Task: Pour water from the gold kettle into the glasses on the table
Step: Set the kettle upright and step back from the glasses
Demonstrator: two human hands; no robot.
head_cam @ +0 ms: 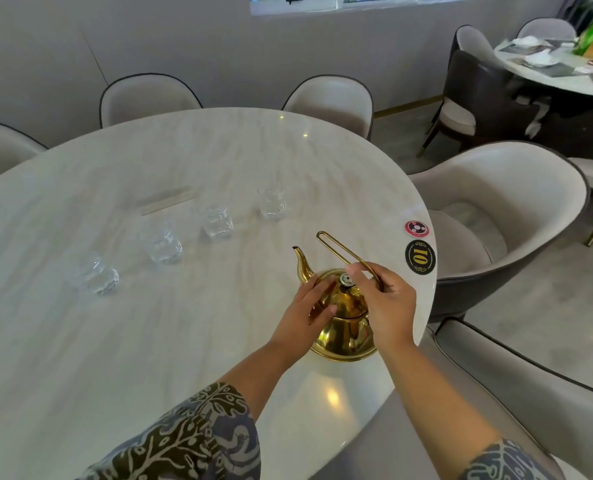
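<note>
**Kettle in hand, pouring not yet begun**

The polished gold metal kettle (340, 327) with its curved spout stands near the right edge of the pale marble round surface (149, 341). The right hand (385, 306) has its grip closed on the thin wire handle; the left hand (309, 310) rests open-fingered on the lid. Four clear faceted glasses (215, 221) stand in a row beyond, seemingly empty. Next, I judge: lift, carry left, tilt gently.

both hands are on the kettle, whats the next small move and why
Probably lift the gold kettle by its handle with the right hand, the left hand steadying the lid. It stands upright on the table, its spout points toward the four glasses, and none looks poured into yet.
</note>
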